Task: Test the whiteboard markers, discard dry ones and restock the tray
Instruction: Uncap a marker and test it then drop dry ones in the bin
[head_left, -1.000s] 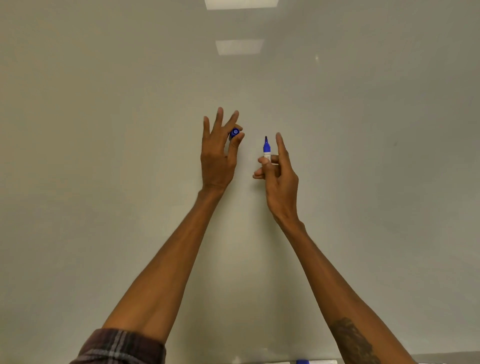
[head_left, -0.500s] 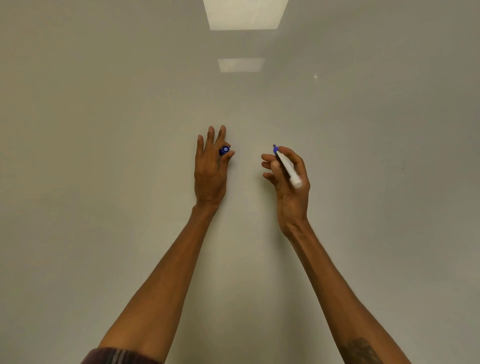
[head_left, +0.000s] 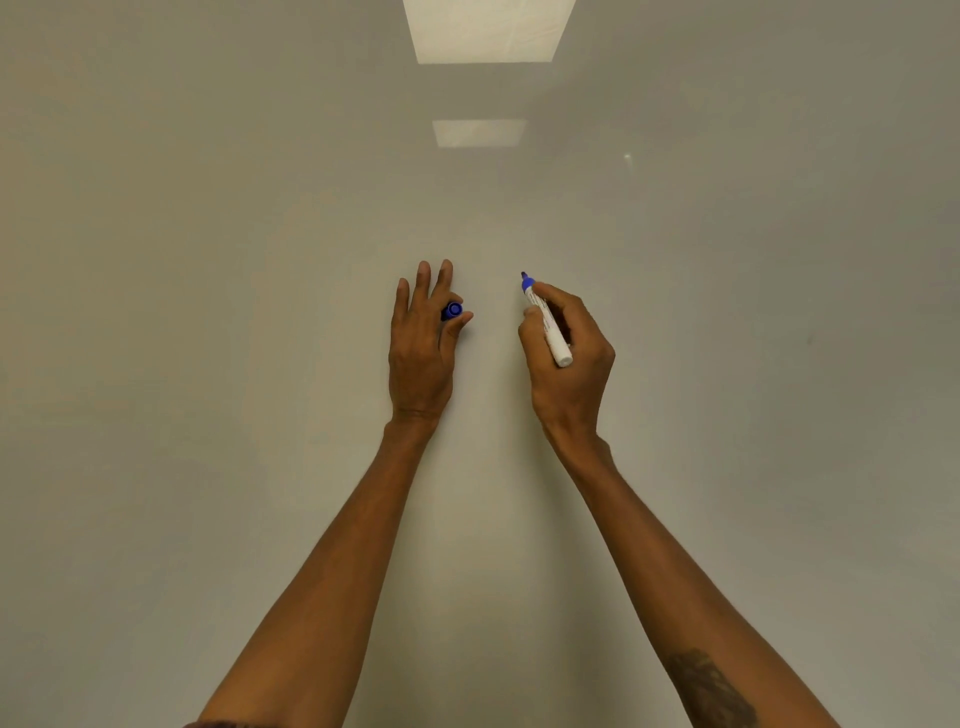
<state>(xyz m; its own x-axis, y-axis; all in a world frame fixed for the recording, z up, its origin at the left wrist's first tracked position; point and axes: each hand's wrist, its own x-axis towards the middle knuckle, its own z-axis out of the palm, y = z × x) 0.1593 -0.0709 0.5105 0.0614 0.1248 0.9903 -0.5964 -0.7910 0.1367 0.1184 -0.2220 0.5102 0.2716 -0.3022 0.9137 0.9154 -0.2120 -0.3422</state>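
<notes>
A whiteboard (head_left: 208, 312) fills the whole view, with no ink marks that I can see. My right hand (head_left: 569, 358) grips an uncapped white marker (head_left: 548, 325) with a blue tip, which points up and left at the board. Whether the tip touches the board I cannot tell. My left hand (head_left: 421, 343) is raised beside it and pinches the marker's blue cap (head_left: 453, 310) between thumb and forefinger, its other fingers straight. The tray is out of view.
Two ceiling lights (head_left: 488, 31) reflect in the board's upper middle. A small dark speck (head_left: 809, 340) sits on the board at the right.
My right hand turned the marker from upright into a writing grip, tip toward the board. The view tilted up, so the tray edge dropped out of sight. My left hand keeps the cap.
</notes>
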